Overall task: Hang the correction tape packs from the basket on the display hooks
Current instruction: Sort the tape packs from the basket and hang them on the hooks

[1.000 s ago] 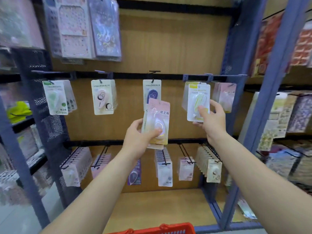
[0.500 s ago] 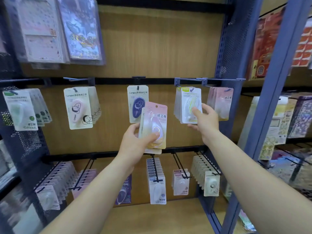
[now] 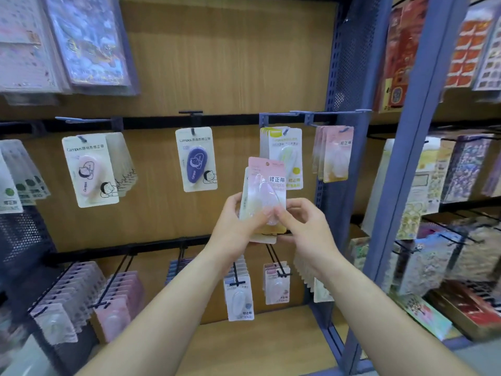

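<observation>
Both hands meet on a small stack of correction tape packs [image 3: 264, 196] held upright in front of the display. The left hand [image 3: 238, 226] grips the stack from its left side and below, thumb across the front. The right hand [image 3: 303, 229] pinches the lower right of the front pack, fingertips closed on its clear blister, as if to peel that pack off the stack. How many packs are in the stack cannot be told; at least two or three card edges show behind the pink front one.

Taking the held stack as the landmark: just up and to its right, a hook [image 3: 333, 113] on the upper rail carries a few packs of the same pink-and-cream card [image 3: 334, 154], which looks like the matching spot. Directly behind the stack hang yellow-green packs [image 3: 284, 143]; to its left, a navy pack [image 3: 196, 158], and further left, pink cartoon packs [image 3: 86, 169]. Below the stack, the lower rail's hooks [image 3: 273, 257] are mostly well stocked.

My judgement is that the job is under way but not finished: several hooks already hold stock, while the held packs are not yet hung. The basket is out of view, so what remains in it cannot be told. Next would come lining the front pack's punched hole up with that upper right hook.
</observation>
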